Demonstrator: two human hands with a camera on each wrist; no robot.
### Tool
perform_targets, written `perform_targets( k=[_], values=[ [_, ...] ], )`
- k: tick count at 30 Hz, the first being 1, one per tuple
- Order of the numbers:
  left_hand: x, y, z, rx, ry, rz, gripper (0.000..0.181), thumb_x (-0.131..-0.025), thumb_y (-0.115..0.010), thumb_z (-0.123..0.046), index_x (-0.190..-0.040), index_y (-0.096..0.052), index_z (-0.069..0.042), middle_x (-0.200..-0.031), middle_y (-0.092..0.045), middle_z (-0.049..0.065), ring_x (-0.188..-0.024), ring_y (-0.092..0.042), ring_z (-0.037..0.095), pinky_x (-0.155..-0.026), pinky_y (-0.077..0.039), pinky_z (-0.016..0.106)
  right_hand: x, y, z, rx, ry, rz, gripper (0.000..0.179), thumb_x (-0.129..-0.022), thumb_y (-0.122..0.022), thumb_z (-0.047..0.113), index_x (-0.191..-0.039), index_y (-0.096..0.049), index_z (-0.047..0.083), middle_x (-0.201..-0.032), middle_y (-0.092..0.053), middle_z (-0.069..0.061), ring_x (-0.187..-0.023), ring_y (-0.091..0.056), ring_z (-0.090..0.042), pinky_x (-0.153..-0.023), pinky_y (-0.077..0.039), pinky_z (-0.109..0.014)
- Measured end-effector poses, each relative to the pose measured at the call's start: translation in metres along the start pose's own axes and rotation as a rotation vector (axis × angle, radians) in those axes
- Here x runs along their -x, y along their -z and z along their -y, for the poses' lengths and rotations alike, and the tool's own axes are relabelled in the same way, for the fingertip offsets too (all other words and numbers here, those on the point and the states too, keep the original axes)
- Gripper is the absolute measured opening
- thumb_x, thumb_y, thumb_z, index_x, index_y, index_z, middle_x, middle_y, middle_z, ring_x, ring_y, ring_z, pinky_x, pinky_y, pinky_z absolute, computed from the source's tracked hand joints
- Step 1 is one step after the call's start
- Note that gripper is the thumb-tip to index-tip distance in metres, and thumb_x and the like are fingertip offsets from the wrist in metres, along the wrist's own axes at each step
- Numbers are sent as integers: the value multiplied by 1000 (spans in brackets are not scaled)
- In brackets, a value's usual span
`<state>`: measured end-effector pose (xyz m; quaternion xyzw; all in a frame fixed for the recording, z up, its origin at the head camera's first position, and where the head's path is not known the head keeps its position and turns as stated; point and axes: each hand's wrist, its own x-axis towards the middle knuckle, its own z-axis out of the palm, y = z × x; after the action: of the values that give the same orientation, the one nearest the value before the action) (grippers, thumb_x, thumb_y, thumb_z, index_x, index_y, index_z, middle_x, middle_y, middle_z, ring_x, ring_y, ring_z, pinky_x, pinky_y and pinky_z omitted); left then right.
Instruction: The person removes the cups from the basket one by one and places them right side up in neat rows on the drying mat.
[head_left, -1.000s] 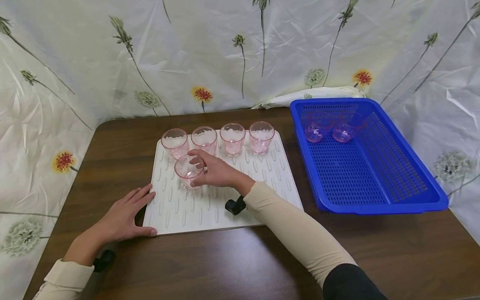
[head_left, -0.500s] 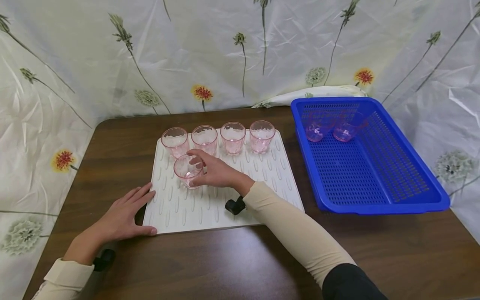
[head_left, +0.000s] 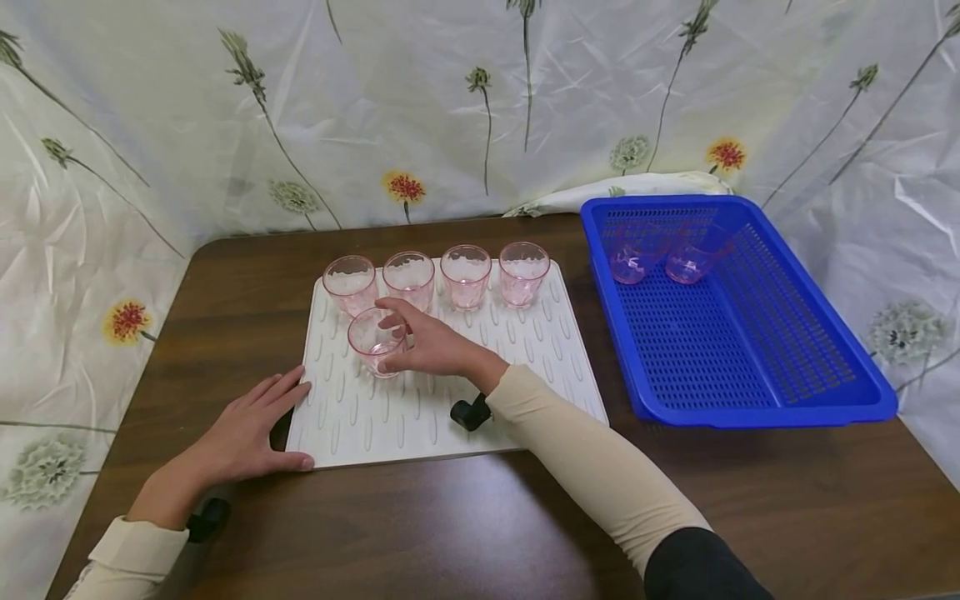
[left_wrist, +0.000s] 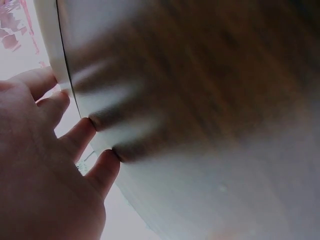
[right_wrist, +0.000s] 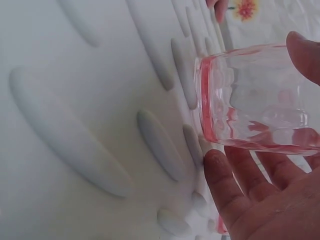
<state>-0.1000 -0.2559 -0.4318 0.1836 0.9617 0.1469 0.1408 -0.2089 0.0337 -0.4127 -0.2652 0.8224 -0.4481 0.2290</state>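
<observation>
My right hand [head_left: 435,342] grips a clear pink drinking glass [head_left: 369,340] from its right side, thumb in front and fingers behind. This glass stands upright on a white ridged mat [head_left: 450,425], in front of a row of several matching glasses [head_left: 465,279] along the mat's back edge. In the right wrist view the tumbler's base [right_wrist: 206,100] is right at the ridged surface, with fingers [right_wrist: 227,185] along its side. My left hand [head_left: 243,437] lies spread at the mat's left edge, fingertips [left_wrist: 107,162] at the border and thumb at the front corner.
A blue perforated plastic basket [head_left: 757,417] stands on the right of the brown wooden table [head_left: 420,533]. Two more pink glasses [head_left: 686,265] sit in its back left part. A flower-printed curtain [head_left: 450,108] hangs behind and at the sides.
</observation>
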Motion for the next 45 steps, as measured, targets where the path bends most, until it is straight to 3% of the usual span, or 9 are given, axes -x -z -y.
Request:
perform_targets(
  k=[6,10,14,19,25,35,40,45],
  values=[
    [0,2,0,2,6,3,106,-72,-73,-68,-153,-38,-9,-166,-22,14,-147,-23,46,-107,-27,75,-1,-1,0,-14,-2,-10,90,-84,-78,23,-156,-24,24,-148,-51,-6,-137,-48,-25,-108,-46,-42],
    [0,0,0,-1,2,2,106,-72,-73,-68,-153,-38,-9,-166,-22,14,-147,-23,46,-107,-28,75,2,-1,1,-4,-12,-33,99,-82,-79,24,-158,-17,20,-156,-42,-10,-143,-43,-26,-114,-41,-44],
    [-1,-1,1,-4,5,5,107,-72,-73,-69,-153,-37,-9,-166,-21,14,-147,-23,46,-108,-28,74,11,0,5,109,-2,-90,105,-81,-79,26,-160,-11,15,-161,-32,-12,-148,-36,-26,-119,-35,-45],
    [-2,-2,0,-7,8,5,107,-72,-73,-69,-153,-37,-9,-166,-21,14,-147,-23,46,-108,-28,73,39,14,25,329,35,-108,96,-84,-76,28,-159,-18,12,-163,-28,-11,-151,-28,-27,-122,-29,-45],
    [-2,-1,-2,-2,1,0,106,-73,-73,-68,-153,-37,-9,-166,-22,15,-147,-23,46,-108,-28,74,87,45,51,461,151,-100,83,-87,-75,28,-155,-30,9,-157,-39,-10,-147,-36,-26,-121,-31,-45],
    [-1,-3,-1,-17,-24,-12,105,-72,-75,-65,-152,-39,-7,-164,-25,17,-145,-27,48,-107,-31,72,136,121,59,565,123,-203,72,-90,-72,23,-150,-36,3,-153,-42,-16,-143,-39,-31,-116,-34,-51],
    [0,-3,-2,-12,-8,-3,106,-71,-75,-66,-152,-39,-8,-164,-25,17,-145,-26,47,-106,-31,73,150,156,56,601,46,-281,70,-91,-70,20,-150,-36,2,-152,-43,-18,-140,-41,-35,-114,-34,-54],
    [-1,-2,-3,-17,-5,-1,106,-72,-75,-66,-152,-38,-8,-165,-24,16,-145,-26,48,-106,-31,73,162,180,43,524,-121,-327,65,-95,-66,27,-151,-36,9,-145,-52,-17,-135,-48,-36,-107,-41,-56]
  ],
)
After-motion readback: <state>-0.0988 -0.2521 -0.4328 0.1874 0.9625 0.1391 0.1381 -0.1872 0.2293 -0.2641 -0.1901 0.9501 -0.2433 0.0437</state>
